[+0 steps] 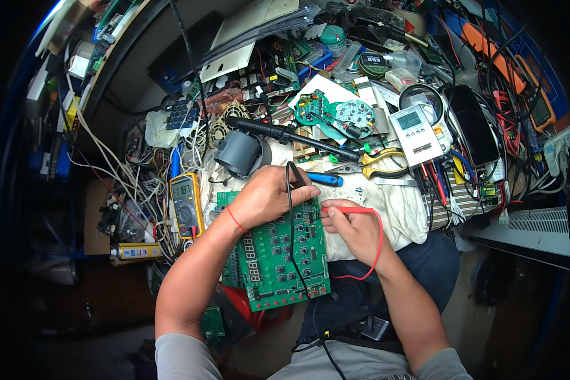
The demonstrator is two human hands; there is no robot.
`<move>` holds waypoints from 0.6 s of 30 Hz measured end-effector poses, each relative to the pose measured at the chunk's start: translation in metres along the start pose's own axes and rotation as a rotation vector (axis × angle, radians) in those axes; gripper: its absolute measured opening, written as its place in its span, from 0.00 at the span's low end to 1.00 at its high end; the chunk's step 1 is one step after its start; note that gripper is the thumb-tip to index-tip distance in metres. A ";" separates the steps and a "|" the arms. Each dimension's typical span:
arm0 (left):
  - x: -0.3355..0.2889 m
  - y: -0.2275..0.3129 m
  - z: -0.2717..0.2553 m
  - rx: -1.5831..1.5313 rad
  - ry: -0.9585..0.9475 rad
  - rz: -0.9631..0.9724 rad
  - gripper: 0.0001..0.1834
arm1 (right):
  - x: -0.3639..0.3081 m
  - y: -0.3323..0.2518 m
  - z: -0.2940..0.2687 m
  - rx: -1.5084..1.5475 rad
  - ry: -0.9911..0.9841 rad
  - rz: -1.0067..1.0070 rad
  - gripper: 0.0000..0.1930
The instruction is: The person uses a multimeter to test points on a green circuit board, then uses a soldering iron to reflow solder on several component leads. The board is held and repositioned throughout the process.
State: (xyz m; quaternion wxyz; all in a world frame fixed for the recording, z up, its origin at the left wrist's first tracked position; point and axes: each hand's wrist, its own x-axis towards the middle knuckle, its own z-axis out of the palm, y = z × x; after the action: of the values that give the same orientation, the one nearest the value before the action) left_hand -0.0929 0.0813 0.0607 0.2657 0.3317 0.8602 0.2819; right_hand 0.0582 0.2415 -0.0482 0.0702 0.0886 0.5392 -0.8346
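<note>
My desk (386, 209) is buried in gear from edge to edge, with a pale cloth over its near edge where I work. The biggest thing in hand is the green circuit board (284, 256), which hangs off that near edge toward my lap, its rows of dark round buttons and a strip of red parts along the bottom facing up. My left hand (269, 196) lies on the board's upper end, closed around the black probe (293, 174), whose black lead runs down across the board. My right hand (354, 225) sits just beside the board's right edge, pinching the red probe (339, 209) with its tip laid against the board there; the red lead loops back round my wrist. Left of the board, near the desk's left edge, the yellow multimeter (186, 204) is on, with digits showing on its screen.

As I judge it, I am in the middle of probing: both tips are on the board and the meter is live, but nothing shows how many points are checked or remain.
</note>
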 end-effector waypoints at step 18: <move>0.002 -0.002 -0.002 0.053 -0.083 -0.024 0.16 | 0.000 -0.002 0.000 0.019 -0.024 0.026 0.22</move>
State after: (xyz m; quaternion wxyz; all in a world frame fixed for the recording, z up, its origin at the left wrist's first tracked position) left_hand -0.0961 0.0809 0.0607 0.2956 0.3397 0.8595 0.2420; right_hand 0.0581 0.2427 -0.0464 0.0867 0.0861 0.5293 -0.8396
